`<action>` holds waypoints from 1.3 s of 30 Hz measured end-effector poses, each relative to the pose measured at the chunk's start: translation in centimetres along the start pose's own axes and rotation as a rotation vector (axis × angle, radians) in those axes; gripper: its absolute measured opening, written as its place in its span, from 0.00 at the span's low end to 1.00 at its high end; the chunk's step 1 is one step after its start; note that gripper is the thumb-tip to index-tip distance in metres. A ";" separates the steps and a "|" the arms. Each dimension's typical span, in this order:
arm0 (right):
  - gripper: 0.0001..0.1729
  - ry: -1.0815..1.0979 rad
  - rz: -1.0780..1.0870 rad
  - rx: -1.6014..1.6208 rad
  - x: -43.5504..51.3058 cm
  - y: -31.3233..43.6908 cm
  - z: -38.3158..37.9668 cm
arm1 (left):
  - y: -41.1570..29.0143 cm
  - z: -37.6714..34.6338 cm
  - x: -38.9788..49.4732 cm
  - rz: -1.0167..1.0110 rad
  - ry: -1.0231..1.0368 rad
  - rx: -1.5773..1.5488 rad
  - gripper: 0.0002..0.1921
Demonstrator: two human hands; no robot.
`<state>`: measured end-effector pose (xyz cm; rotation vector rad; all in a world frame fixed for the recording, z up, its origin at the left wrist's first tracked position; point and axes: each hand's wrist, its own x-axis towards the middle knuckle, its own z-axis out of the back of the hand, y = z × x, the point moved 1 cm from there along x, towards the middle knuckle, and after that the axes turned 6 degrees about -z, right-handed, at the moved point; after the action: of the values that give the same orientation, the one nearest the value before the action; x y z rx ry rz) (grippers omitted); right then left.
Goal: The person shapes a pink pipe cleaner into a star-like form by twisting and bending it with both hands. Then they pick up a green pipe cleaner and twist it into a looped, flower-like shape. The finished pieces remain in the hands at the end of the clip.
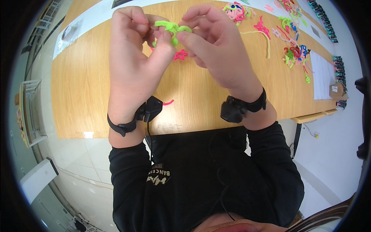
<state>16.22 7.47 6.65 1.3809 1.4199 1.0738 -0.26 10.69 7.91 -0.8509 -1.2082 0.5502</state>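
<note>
Both hands are raised over the wooden table, close together at the top of the view. Between them is a lime-green pipe cleaner (173,28) bent into loops. My left hand (136,46) pinches it with thumb and fingers. On its other side, my right hand (216,40) grips a loop between thumb and index finger. Below the hands, a pink pipe-cleaner flower shape (181,54) lies on the table. A short pink-red pipe-cleaner piece (168,102) pokes out beside the left wrist. Each wrist wears a black strapped device, and the left one has a cable.
The wooden table (84,95) bears a multicoloured pipe-cleaner pile (237,12) at the back and another pile (296,55) to the right. A pale yellow pipe cleaner (267,43) curves nearby. White paper (322,76) and a cardboard box (338,91) are at the right edge. A clear plastic bag (69,33) lies left.
</note>
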 end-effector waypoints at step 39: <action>0.07 0.340 0.531 -0.529 0.4 0.8 0.7 | -1.1 0.3 -0.4 0.361 -0.121 -0.240 0.21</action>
<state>17.11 7.87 7.26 1.2349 0.8862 1.9421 -0.76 9.88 8.59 -1.2686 -1.2533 0.7661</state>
